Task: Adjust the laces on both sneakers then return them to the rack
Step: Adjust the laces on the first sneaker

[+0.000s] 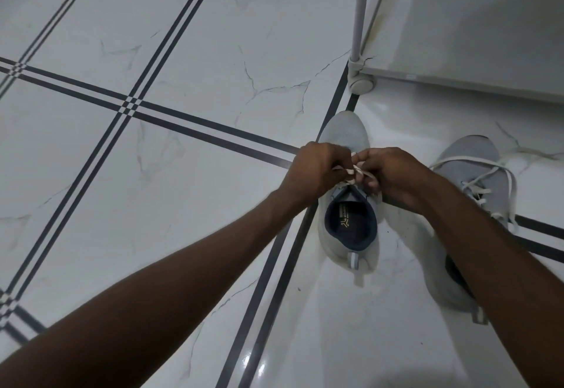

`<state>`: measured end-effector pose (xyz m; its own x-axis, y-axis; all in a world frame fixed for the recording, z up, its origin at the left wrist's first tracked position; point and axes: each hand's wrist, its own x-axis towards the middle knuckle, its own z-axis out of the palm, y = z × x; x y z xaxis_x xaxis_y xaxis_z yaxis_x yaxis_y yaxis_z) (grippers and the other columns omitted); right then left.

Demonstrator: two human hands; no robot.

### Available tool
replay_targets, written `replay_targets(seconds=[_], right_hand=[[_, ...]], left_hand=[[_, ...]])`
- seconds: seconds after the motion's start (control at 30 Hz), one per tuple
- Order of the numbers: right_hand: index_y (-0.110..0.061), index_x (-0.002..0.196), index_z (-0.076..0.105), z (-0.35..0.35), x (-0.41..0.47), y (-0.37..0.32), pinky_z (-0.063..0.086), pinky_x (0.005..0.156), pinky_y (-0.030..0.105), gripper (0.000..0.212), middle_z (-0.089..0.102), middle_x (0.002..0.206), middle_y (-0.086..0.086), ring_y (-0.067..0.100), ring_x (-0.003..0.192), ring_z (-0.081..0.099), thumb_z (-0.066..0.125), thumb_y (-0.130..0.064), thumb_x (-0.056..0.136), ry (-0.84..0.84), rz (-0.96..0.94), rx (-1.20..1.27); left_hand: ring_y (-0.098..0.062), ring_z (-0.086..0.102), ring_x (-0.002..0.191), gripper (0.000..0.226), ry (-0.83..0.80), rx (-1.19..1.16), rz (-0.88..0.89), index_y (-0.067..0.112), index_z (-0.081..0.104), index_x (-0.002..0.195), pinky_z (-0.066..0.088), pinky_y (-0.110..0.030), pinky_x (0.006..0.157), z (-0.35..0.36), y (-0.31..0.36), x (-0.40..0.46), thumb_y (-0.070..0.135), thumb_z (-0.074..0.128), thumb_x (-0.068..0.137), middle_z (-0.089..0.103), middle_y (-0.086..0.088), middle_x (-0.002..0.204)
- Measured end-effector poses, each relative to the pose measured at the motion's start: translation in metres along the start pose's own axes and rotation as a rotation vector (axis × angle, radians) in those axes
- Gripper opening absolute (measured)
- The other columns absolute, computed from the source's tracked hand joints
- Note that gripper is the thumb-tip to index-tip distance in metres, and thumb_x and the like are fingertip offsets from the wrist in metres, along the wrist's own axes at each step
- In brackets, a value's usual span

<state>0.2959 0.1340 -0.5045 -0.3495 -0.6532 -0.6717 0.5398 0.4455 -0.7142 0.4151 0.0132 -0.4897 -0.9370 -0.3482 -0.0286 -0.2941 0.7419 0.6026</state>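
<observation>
Sneakers sit side by side on a tiled floor [183, 51], toes pointing away from the person toward a white rack [457, 36] at upper right. Over the left sneaker [345, 131], both hands meet above the throat: the left hand [317, 170] and right hand [393, 177] are each closed in a narrow pinch on its white lace [355, 170], knuckles nearly touching, with the lace running down from the fingers to the eyelets directly beneath. That shoe's long axis runs almost straight up the frame, heel tab nearest the wearer, so any pull to tighten would go outward to either side, across that axis. The two hands look equally near the knot; neither leads. The right sneaker [476, 161] lies just beside it, apart from both hands and partly under the right forearm, its lace [485, 186] slack and sprawling — one end trails out onto the floor to the right. By the look of things, the first shoe is mid-tie and the second has yet to be dealt with; the rack's nearest leg and foot [361, 82] stand just beyond the left shoe's toe. Hidden from view: the fingertips and the knot itself, buried between the hands, so whether a bow is formed cannot be told — and the right shoe's heel and collar are largely covered by the arm.
</observation>
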Motion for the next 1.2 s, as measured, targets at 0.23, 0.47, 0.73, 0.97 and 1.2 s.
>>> replay_targets(seconds=[0.23,0.47,0.73,0.97,1.2], right_hand=[[-0.01,0.091,0.075,0.002,-0.012,-0.002,0.043,0.044,0.015,0.012,0.067,0.065,0.007,0.007,0.04,0.051,0.064,-0.007,0.086,0.178,-0.192,-0.41],[-0.017,0.081,0.077,0.003,-0.01,0.006,0.038,0.057,0.021,0.007,0.073,0.075,0.004,0.016,0.063,0.061,0.071,-0.019,0.083,0.417,-0.505,-1.002],[-0.012,0.072,0.066,-0.007,0.003,0.0,0.035,0.059,0.031,0.02,0.068,0.076,0.012,0.032,0.072,0.061,0.059,-0.023,0.087,0.163,-0.708,-1.461],[-0.013,0.084,0.074,-0.035,0.003,0.006,0.035,0.058,0.029,0.021,0.073,0.08,0.013,0.034,0.074,0.065,0.059,-0.028,0.081,0.051,-0.615,-1.68],[-0.016,0.09,0.074,-0.042,0.011,0.016,0.035,0.061,0.028,0.023,0.073,0.085,0.01,0.03,0.081,0.067,0.055,-0.028,0.092,0.2,-0.498,-1.713]], left_hand=[[-0.016,0.058,0.064,0.004,0.199,-0.074,-0.064,0.014,0.062,0.08,0.05,-0.039,0.059,0.007,0.007,-0.007,0.017,0.064,0.083,0.066,0.003,0.072],[-0.029,0.056,0.052,0.007,0.145,0.248,0.015,0.013,0.057,0.087,0.048,-0.037,0.05,0.002,-0.007,-0.04,0.018,0.053,0.087,0.065,-0.006,0.064],[-0.029,0.059,0.06,0.028,-0.085,0.616,-0.019,0.016,0.058,0.114,0.037,-0.03,0.055,0.001,-0.012,-0.056,0.016,0.046,0.089,0.071,-0.006,0.081],[-0.029,0.066,0.073,0.041,-0.227,0.613,0.051,0.016,0.063,0.102,0.046,-0.033,0.061,0.002,-0.012,-0.075,0.014,0.026,0.083,0.071,-0.004,0.09],[-0.025,0.064,0.068,0.022,-0.268,0.531,0.104,0.014,0.063,0.106,0.048,-0.032,0.062,0.009,-0.022,-0.087,0.016,0.043,0.097,0.07,-0.006,0.091]])
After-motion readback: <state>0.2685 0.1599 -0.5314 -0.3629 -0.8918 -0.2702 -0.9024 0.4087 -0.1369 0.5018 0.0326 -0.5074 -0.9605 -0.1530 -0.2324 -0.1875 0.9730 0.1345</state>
